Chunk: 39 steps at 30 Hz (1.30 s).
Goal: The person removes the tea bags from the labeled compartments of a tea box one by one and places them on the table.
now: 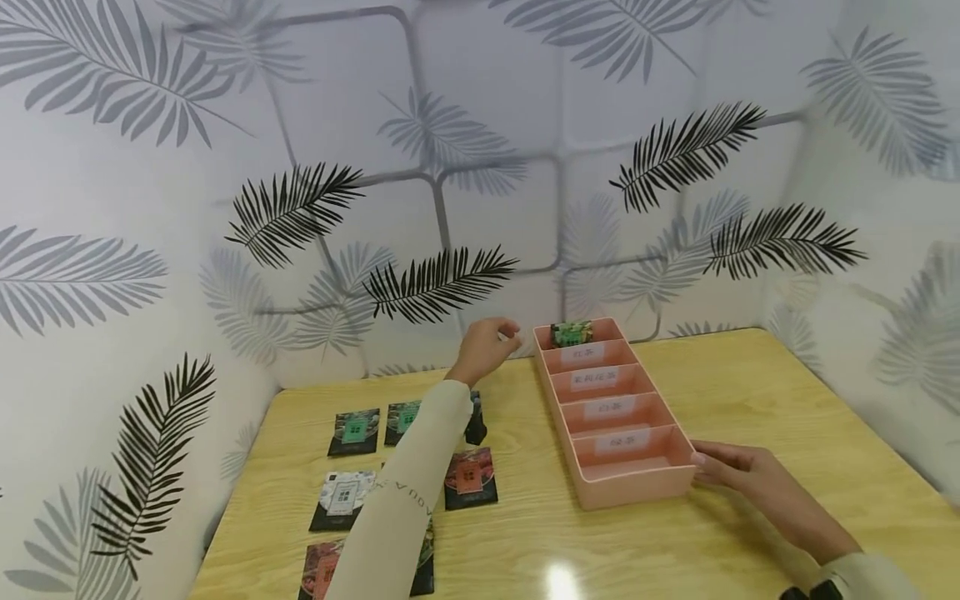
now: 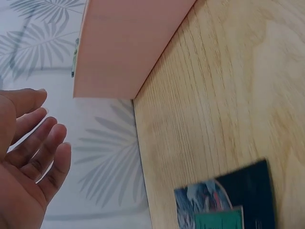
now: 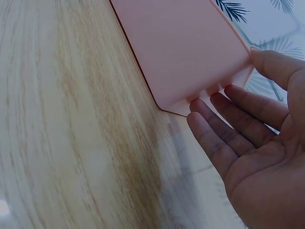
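Observation:
A long pink divided box [image 1: 637, 490] stands on the table, with white labels on its dividers. A green tea packet [image 1: 572, 334] lies in its farthest compartment. My left hand [image 1: 486, 346] is raised left of the box's far end, apart from it. Its fingers are loosely bent with nothing between them, as the left wrist view also shows. At the near right corner my right hand [image 3: 259, 138] touches the box wall with extended fingertips, its thumb at the rim. Below my left hand, a dark tea packet with a green label [image 2: 219, 210] rests on the table.
Left on the wooden table [image 1: 540, 542] lie several tea packets, among them a green-labelled one [image 1: 355, 432], a white one [image 1: 343, 497] and red ones [image 1: 470, 477]. My left sleeve [image 1: 408, 492] covers part of them. A leaf-patterned wall [image 1: 480, 208] borders the table's back.

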{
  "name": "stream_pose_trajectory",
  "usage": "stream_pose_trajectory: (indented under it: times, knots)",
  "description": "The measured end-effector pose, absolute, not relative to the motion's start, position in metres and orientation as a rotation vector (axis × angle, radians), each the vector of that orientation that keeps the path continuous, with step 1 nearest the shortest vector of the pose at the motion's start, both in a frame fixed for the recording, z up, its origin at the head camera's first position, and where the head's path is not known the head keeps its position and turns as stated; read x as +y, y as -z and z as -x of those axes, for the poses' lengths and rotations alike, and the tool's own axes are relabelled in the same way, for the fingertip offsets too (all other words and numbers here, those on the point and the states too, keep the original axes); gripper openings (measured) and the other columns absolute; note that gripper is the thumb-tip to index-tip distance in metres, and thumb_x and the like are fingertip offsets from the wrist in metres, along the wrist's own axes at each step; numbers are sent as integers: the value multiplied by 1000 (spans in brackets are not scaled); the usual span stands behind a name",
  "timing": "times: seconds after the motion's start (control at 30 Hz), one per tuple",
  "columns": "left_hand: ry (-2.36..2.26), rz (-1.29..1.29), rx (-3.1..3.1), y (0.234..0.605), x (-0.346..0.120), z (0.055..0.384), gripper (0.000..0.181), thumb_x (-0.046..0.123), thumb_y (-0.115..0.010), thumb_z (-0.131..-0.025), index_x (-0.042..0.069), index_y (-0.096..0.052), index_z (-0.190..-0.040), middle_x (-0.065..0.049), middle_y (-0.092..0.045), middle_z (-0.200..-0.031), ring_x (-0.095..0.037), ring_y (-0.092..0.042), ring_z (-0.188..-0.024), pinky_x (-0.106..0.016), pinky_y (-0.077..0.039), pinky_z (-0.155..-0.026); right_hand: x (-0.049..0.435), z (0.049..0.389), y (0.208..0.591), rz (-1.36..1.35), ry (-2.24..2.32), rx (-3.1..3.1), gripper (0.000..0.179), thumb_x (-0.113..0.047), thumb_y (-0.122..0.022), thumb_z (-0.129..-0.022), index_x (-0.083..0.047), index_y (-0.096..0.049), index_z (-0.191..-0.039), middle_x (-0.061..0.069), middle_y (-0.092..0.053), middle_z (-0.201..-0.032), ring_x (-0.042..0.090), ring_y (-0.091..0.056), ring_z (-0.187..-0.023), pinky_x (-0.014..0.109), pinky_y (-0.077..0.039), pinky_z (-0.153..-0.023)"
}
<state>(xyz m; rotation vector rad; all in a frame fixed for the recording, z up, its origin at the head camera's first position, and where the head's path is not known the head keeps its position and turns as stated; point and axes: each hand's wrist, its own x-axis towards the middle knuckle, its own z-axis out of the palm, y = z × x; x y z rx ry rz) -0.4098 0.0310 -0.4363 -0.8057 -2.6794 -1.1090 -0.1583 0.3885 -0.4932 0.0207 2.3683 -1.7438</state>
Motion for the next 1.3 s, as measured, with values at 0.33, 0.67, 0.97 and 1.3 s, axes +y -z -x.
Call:
stream_pose_trajectory:
  times: [0.33, 0.67, 0.97, 1.3]
  knots:
    - [1146, 786, -2712, 450, 55, 418, 33, 25, -59, -96, 8, -63, -124, -6, -62, -119, -22, -60, -105, -40, -50, -82, 380, 161, 496, 91, 1796, 2294, 56, -31, -51, -100, 5, -40, -142, 18, -58, -128, 25, -63, -107, 41, -45, -95]
    - [958, 799, -2729, 445, 83, 423, 32, 17, -59, -95, 3, -63, -124, -11, -63, -123, -21, -63, -103, -38, -50, -88, 384, 163, 493, 123, 1822, 2259, 54, -28, -51, -100, 5, -39, -142, 21, -56, -129, 28, -63, -108, 40, -46, -94]
    - [764, 745, -2773, 445, 107, 424, 20, 22, -62, -94, 14, -72, -110, -4, -62, -106, -18, -59, -92, -36, -51, -70, 393, 160, 492, 130, 1852, 2258, 54, -25, -52, -100, 7, -39, -141, 21, -57, -128, 28, -63, -106, 39, -46, -93]
    - [743, 767, -2708, 450, 113, 425, 9, 30, -69, -89, 21, -72, -90, 4, -52, -92, -12, -51, -82, -33, -46, -66, 397, 156, 489, 154, 1846, 2260, 52, -23, -50, -101, 8, -39, -141, 23, -55, -129, 27, -63, -107, 40, -45, -94]
